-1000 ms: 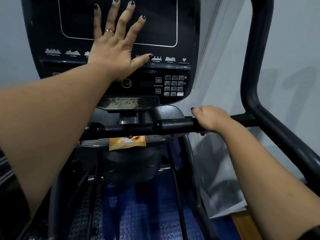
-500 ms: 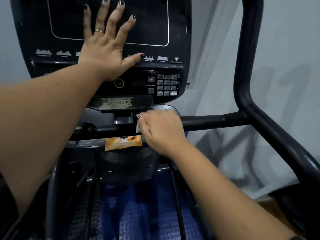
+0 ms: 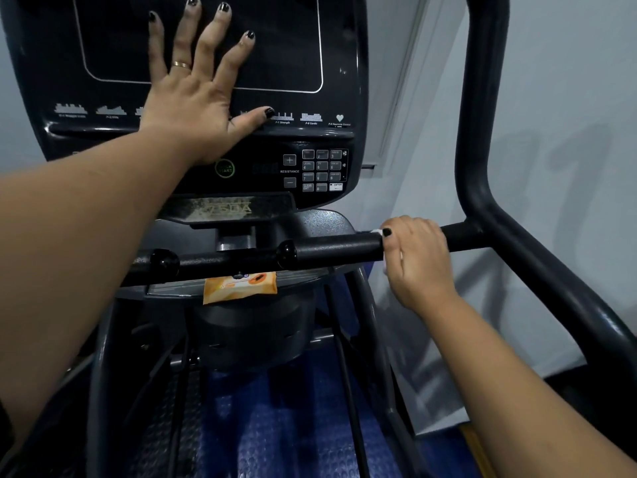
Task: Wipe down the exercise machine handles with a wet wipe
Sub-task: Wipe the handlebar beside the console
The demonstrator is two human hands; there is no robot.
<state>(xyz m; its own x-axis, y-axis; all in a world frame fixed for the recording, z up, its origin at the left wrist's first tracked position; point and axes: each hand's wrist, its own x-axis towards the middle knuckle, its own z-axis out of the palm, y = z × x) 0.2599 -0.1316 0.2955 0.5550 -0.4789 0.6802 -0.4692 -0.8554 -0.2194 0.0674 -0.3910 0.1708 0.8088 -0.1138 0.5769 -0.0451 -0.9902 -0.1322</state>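
A black horizontal handle bar (image 3: 336, 249) crosses the machine below the console. My right hand (image 3: 415, 257) is wrapped around its right part, near where it joins the tall side rail. A white wet wipe (image 3: 377, 232) shows as small slivers at my thumb and under my palm, pressed between hand and bar. My left hand (image 3: 196, 94) lies flat with fingers spread on the dark console panel (image 3: 310, 63), holding nothing. A second bar end with a round cap (image 3: 164, 262) sits at the left.
An orange wipes packet (image 3: 239, 287) rests on the ledge under the bars. A keypad (image 3: 322, 170) occupies the console's lower right. The thick black side rail (image 3: 482, 132) bends down to the right. Blue matting (image 3: 293, 426) lies below; a pale wall stands right.
My right hand slid left along the bar to its capped end half a second ago, then back right to near the side rail. The left hand stayed on the console.
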